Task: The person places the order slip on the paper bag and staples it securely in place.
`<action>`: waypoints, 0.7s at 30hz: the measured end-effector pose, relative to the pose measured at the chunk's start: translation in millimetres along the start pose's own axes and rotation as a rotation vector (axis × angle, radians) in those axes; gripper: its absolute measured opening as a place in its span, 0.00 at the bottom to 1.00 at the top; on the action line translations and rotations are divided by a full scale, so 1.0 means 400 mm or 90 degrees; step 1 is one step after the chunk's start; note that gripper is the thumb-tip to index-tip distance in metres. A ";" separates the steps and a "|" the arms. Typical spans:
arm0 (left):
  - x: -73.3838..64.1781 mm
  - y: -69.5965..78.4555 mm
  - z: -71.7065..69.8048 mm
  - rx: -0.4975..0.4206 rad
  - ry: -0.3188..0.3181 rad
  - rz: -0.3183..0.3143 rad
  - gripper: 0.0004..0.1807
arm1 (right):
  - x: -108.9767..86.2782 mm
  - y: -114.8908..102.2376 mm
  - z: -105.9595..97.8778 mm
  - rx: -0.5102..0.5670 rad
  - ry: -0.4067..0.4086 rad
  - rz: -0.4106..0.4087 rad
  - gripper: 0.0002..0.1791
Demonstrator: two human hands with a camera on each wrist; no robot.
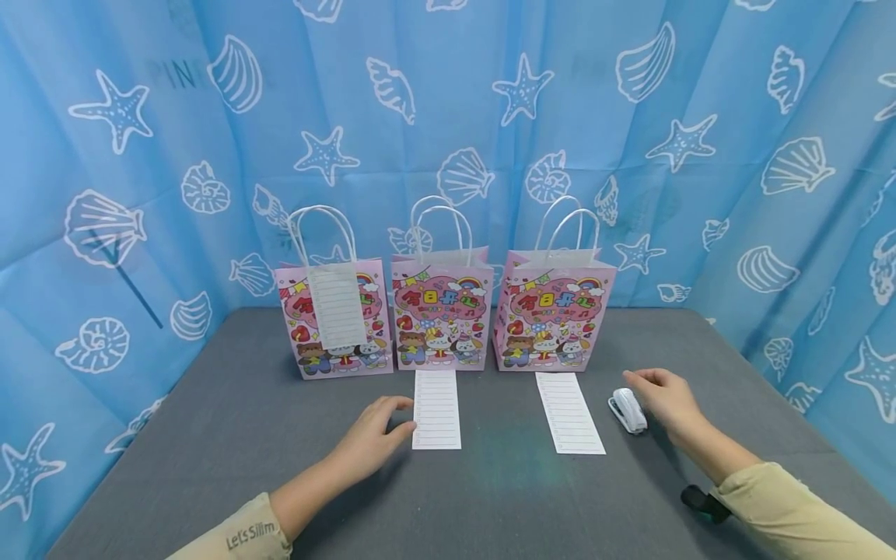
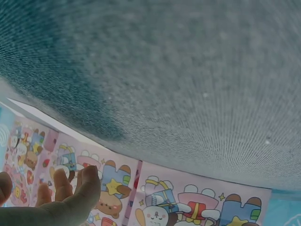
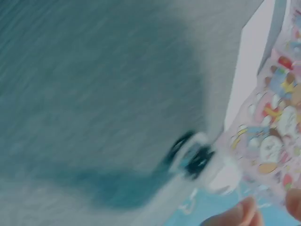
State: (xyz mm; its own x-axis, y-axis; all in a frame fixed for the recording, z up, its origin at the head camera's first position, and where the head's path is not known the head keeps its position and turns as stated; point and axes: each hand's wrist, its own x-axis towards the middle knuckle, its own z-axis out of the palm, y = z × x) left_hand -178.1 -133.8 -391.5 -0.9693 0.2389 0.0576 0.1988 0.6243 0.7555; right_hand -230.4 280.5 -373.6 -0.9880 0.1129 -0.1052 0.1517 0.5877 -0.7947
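My left hand [image 1: 371, 437] has its fingers loosely bent beside the left edge of a lined paper slip [image 1: 437, 412] on the table; whether a fingertip touches it I cannot tell. In the left wrist view, the fingers [image 2: 84, 190] hold nothing. My right hand [image 1: 665, 400] is just right of a small white stapler [image 1: 630, 411], its fingers bent but not around it. The stapler [image 3: 221, 174] is blurred in the right wrist view, apart from the fingertips. Another lined slip [image 1: 568, 414] lies slightly slanted left of the stapler.
Three pink cartoon paper bags stand in a row: the left bag [image 1: 378, 342], middle bag [image 1: 441, 323] and right bag [image 1: 556, 319], white handles up. A lined slip [image 1: 337, 307] hangs on the left bag's front. Behind the grey table [image 1: 504, 505] hangs a blue seashell curtain [image 1: 448, 93].
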 end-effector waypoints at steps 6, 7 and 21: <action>0.001 -0.002 -0.004 0.003 0.001 -0.008 0.22 | -0.027 -0.056 0.040 0.063 0.023 -0.058 0.32; 0.002 -0.003 -0.004 0.004 0.001 -0.010 0.23 | -0.031 -0.064 0.048 0.070 0.021 -0.065 0.31; 0.018 -0.021 -0.010 0.001 -0.010 -0.009 0.35 | -0.042 -0.111 0.148 0.106 -0.183 -0.192 0.32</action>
State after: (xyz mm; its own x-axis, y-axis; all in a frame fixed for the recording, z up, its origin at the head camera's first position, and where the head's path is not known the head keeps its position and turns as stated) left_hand -187.3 -140.3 -395.0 -0.9698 0.2410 0.0369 0.1852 0.6295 0.7546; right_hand -222.2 204.9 -372.0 -0.9585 -0.2850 0.0026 -0.1277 0.4211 -0.8980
